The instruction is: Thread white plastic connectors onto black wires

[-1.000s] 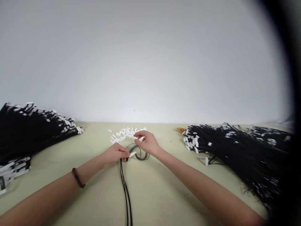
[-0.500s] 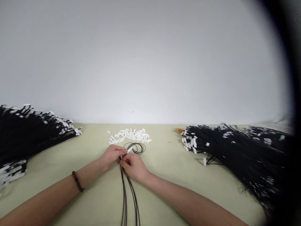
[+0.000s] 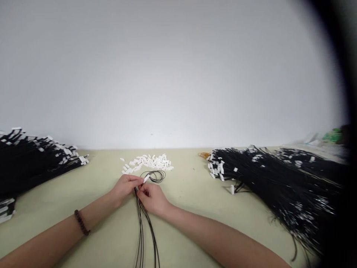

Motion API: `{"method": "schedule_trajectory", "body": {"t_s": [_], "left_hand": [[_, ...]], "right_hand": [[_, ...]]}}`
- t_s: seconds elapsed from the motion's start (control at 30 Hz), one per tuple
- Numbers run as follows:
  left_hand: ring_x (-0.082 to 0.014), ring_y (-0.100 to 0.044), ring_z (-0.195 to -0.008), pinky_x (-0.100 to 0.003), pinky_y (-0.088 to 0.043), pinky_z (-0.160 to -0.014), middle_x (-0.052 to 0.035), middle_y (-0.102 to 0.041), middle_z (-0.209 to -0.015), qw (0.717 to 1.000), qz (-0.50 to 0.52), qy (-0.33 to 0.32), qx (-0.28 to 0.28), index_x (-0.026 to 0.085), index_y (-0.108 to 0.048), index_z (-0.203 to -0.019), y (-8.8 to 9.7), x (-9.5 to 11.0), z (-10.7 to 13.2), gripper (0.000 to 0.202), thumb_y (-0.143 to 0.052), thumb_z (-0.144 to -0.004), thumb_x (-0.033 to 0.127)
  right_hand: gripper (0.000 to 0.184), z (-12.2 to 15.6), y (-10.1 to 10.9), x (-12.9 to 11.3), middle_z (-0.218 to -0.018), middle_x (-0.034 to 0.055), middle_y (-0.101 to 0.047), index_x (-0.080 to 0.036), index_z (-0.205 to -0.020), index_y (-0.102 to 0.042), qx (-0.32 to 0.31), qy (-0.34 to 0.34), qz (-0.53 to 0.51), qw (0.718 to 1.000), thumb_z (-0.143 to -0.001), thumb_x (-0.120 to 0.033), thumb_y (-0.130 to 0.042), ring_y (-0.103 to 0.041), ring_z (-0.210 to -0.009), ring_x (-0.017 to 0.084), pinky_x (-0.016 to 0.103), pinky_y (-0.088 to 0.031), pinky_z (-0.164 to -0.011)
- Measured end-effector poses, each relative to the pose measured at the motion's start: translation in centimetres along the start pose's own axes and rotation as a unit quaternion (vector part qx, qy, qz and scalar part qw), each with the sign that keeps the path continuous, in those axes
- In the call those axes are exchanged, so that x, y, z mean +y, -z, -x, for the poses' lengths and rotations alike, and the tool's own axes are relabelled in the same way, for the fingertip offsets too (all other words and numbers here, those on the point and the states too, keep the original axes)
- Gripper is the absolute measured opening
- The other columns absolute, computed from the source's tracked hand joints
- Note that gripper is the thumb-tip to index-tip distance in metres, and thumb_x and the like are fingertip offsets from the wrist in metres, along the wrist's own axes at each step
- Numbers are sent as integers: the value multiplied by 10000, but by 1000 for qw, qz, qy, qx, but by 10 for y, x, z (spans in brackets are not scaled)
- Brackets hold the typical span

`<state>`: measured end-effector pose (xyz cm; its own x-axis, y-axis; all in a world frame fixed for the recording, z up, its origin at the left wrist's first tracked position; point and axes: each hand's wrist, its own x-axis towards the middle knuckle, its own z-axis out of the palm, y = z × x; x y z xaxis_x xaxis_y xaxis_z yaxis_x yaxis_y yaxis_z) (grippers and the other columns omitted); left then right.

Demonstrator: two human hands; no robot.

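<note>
My left hand is closed in a pinch on a small white connector, which sticks out past its fingertips. My right hand is closed just beside it, thumb and finger pinching a thin black wire near the connector; its wire end is hidden by the fingers. Several black wires hang down from between both hands toward the front edge of the table. A loose coil of thin black wire lies on the table right behind the fingers.
Behind the hands lies a pile of loose white connectors on the pale green table. Bundles of black wires with white connectors lie at left and right. Thin yellow-brown wire lies by the right bundle.
The whole view has swung slightly to the right, so everything sits further left. Both hands keep their pinch close together, with little visible change at the connector.
</note>
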<state>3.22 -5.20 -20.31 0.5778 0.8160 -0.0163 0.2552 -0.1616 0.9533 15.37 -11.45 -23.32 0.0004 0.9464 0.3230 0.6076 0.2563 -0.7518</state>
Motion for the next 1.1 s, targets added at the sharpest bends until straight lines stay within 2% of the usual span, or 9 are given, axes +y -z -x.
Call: {"method": "schedule_trajectory", "body": {"t_s": [0.17, 0.3, 0.47, 0.6, 0.7, 0.93, 1.1], "left_hand": [[-102, -412, -533, -218, -264, -493, -21, -527, -592, 999, 41, 7, -10, 126, -627, -687, 0, -1, 0, 335, -543, -687, 450], [-109, -424, -534, -221, -272, -493, -25, -527, -588, 998, 54, 8, -12, 124, -631, -690, 0, -2, 1, 339, -553, -677, 453], [-105, -417, -554, -220, -286, -522, -15, -500, -582, 999, 49, 1, -11, 120, -598, -616, 0, -2, 1, 327, -556, -678, 438], [-97, -396, -567, -213, -274, -522, -7, -489, -596, 999, 38, 4, -3, 121, -595, -621, 0, -1, 2, 330, -567, -670, 446], [-98, -398, -567, -213, -277, -526, -6, -487, -588, 999, 40, 2, -3, 120, -599, -633, 1, -1, 1, 338, -567, -670, 454], [-84, -370, -509, -220, -250, -498, -4, -485, -563, 998, 61, 7, 12, 117, -587, -616, 0, -4, 0, 332, -563, -668, 444], [-76, -341, -522, -219, -248, -508, 3, -464, -568, 997, 64, 2, 37, 109, -618, -641, 0, -6, -1, 343, -585, -640, 451]], "right_hand": [[187, 2, 4, -5, -498, -9, -478, -131, -631, -510, -42, -54, -105, 992, -759, -250, -445, -446, -433, 71, 159, -306, -417], [169, 1, 5, -5, -491, -12, -473, -134, -637, -517, -43, -83, -171, 981, -741, -258, -472, -457, -415, 75, 159, -327, -399], [135, -2, 7, 3, -527, -6, -503, -133, -620, -518, -92, -96, -180, 975, -719, -192, -449, -474, -431, 72, 158, -340, -409], [129, -2, 10, 8, -571, 0, -534, -134, -652, -562, -77, -55, -153, 984, -715, -211, -479, -460, -466, 65, 160, -330, -436], [165, -1, 13, 6, -589, 7, -549, -130, -657, -582, -78, -55, -154, 983, -723, -259, -503, -444, -472, 62, 166, -322, -445], [110, -2, 26, -4, -593, 16, -535, -114, -657, -550, -138, -169, -288, 932, -675, -217, -520, -385, -445, 46, 158, -219, -381], [80, -1, 40, -7, -525, -10, -506, -112, -647, -543, -171, -194, -255, 932, -618, -154, -482, -341, -418, 34, 151, -205, -377]]}}
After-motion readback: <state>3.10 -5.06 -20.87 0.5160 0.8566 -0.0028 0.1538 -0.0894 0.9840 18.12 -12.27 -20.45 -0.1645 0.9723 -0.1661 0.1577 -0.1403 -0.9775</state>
